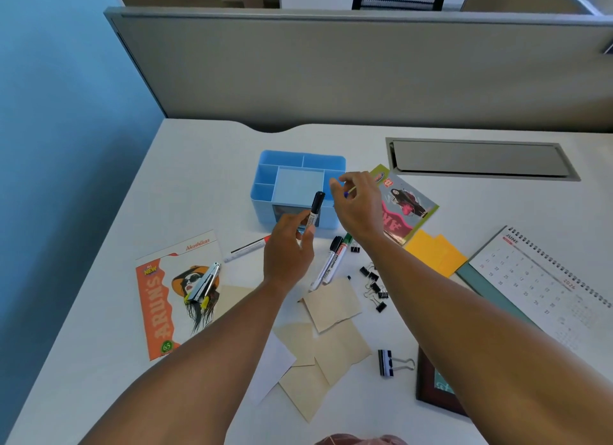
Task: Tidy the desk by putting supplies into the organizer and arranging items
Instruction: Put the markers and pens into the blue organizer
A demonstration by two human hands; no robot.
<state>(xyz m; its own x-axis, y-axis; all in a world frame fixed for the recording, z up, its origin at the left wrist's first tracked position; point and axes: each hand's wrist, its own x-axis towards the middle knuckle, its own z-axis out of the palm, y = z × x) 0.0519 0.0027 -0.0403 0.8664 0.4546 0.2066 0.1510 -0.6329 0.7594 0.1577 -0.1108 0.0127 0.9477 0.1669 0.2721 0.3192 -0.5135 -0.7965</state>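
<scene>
A blue plastic organizer (265, 176) with several compartments stands mid-desk. My left hand (288, 249) grips a black-capped marker (316, 209) upright, just in front of the organizer. My right hand (360, 202) pinches a thin pen (351, 191) at the organizer's right edge. Two more markers (331, 262) lie below the organizer. A white pen with a red tip (247, 247) lies to their left. Several small black binder clips (373, 283) are scattered right of the markers. A larger binder clip (388, 363) lies nearer me.
An orange booklet (159, 305) with a stapler (205, 283) on it lies at left. Tan paper pieces (331, 338) sit in front. Yellow sticky notes (433, 252), a green booklet (406, 205), a desk calendar (544, 278) and a dark frame (431, 388) lie at right. A grey cable hatch (477, 157) is behind.
</scene>
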